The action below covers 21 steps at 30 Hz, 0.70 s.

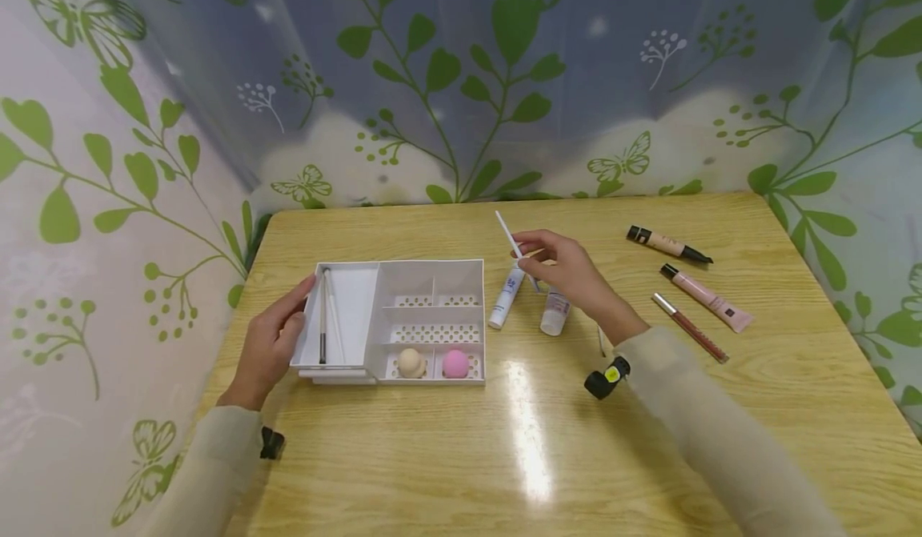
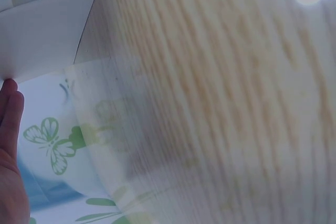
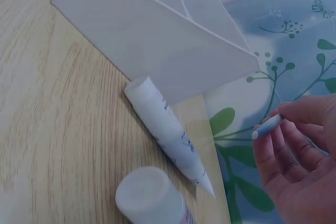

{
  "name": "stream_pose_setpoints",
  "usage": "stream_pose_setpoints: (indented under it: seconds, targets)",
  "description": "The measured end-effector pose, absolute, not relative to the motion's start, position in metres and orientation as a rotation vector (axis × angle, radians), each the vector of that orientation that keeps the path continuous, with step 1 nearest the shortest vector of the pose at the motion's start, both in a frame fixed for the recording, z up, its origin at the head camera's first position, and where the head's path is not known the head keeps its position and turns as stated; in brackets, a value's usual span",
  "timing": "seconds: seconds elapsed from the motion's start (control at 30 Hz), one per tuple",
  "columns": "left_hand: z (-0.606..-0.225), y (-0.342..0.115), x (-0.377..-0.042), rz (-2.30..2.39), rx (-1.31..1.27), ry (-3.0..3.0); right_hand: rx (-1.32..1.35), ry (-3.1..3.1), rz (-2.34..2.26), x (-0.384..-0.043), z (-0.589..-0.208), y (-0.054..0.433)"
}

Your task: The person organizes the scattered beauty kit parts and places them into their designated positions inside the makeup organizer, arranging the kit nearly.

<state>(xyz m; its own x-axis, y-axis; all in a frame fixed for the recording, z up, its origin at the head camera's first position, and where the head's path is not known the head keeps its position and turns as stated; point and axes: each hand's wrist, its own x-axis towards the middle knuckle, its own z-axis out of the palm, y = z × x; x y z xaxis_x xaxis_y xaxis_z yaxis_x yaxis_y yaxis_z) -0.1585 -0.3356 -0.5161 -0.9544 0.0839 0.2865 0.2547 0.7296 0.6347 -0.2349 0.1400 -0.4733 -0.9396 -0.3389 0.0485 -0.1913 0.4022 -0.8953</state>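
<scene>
- My right hand (image 1: 565, 274) is partly closed. Its thumb and fingers pinch a thin white stick (image 1: 507, 233).
- The white stick is up above the counter (image 1: 403, 461), to the right of the box. It is tilted, with its far end leaning to the left.
- My left hand (image 1: 268, 346) has its fingers mostly straight. It touches the left side of the white box (image 1: 484, 321) and pinches nothing small.
- In the left part of the box I see a dark-tipped stick (image 1: 322, 325) and a thin pale stick (image 1: 334, 317), lying side by side.
- The right part of the box has little rooms with holes in the floor. In the nearest row, a cream ball (image 1: 410, 363) sits in the left room and a pink ball (image 1: 455, 363) in the right one.
- Just right of the box lies a slim white tube (image 1: 506, 298). A fatter white tube (image 1: 555, 314) is near it, partly hidden by my right hand.
- Well off to the right I see a beige tube (image 1: 666, 244), a pink tube (image 1: 707, 298) and a red-brown tube (image 1: 693, 330).
- A cloth (image 1: 432, 153) with leaves and butterflies hangs behind.
</scene>
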Motion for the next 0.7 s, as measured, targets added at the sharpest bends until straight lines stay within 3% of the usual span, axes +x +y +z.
stream_pose_setpoints:
  seconds: [0.7]
  targets:
    - [-0.517,-0.335,-0.158,-1.072,-0.301,-2.66,-0.495,2.419,-1.669,-0.231,-0.461,0.079]
